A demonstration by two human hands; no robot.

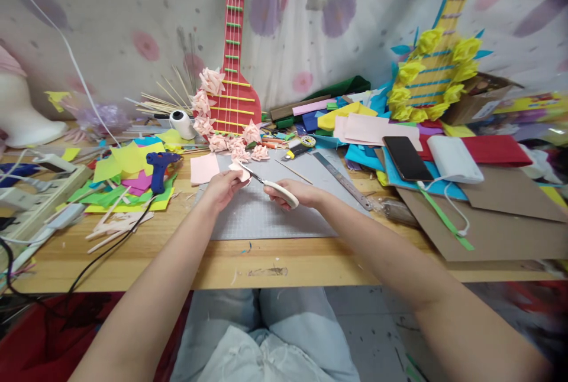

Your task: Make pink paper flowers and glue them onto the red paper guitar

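Pale flower-patterned curtain [293, 48] hangs behind a light wooden table [310, 264] scattered with paper and tools. On the grey gridded cutting mat [266, 225], the left hand [224, 190] pinches a small pink paper piece [235, 167] between its fingers, at about ten o'clock from the mat's centre; the right hand [305, 191] has its fingers wrapped round the handle of white-handled metal scissors [265, 182], whose blades meet the paper. Trimming of this piece looks unfinished, and a larger flat pink paper square [204, 169] lies further out towards ten o'clock. Between eleven and twelve o'clock stands a red lute-shaped model [233, 91]; pink paper flowers [203, 104] already line its left and lower edges, while its right edge bears none higher up, so the decorating seems partly done. At two o'clock, a yellow lute-shaped model [428, 77] carries yellow flowers on both sides. Just beside it, a brown cardboard box [474, 101] sits partly hidden; its contents cannot be made out.
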